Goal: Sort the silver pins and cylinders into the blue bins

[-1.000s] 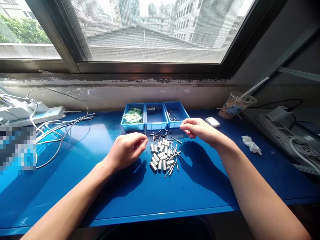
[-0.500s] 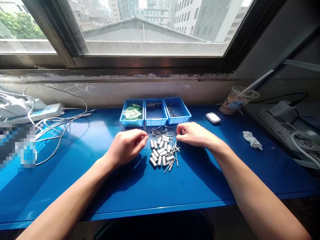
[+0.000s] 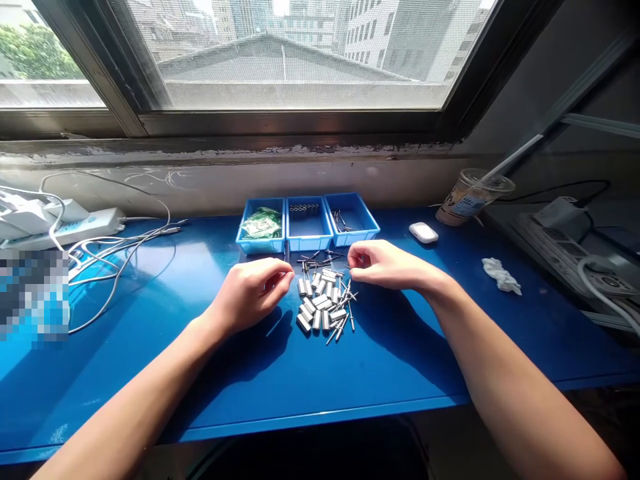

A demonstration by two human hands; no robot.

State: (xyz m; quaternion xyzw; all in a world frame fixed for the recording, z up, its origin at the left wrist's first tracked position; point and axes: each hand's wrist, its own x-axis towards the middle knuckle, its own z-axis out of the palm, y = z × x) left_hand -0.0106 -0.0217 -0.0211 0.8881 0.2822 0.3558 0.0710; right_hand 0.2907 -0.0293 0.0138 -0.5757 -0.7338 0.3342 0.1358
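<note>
A pile of short silvery hexagonal standoffs lies on the blue table between my hands. Blind rivets with thin stems are mixed in at its right and far sides. My left hand is at the pile's left, thumb and forefinger pinched; whatever lies between them is hidden. At the upper right of the pile is my right hand, its fingers closed, and the thin end of a blind rivet seems to show at the fingertips. Both hands cast shadows on the table.
Behind the pile stand three joined blue bins: the left bin with green-white packets, the middle bin with small metal rings, the right bin with rivets. A white case, drink cup, tissue and cables lie around.
The whole view has shifted slightly, moving the scene a little to the left. My right hand sits slightly higher at the pile; my left hand's pinch looks the same.
</note>
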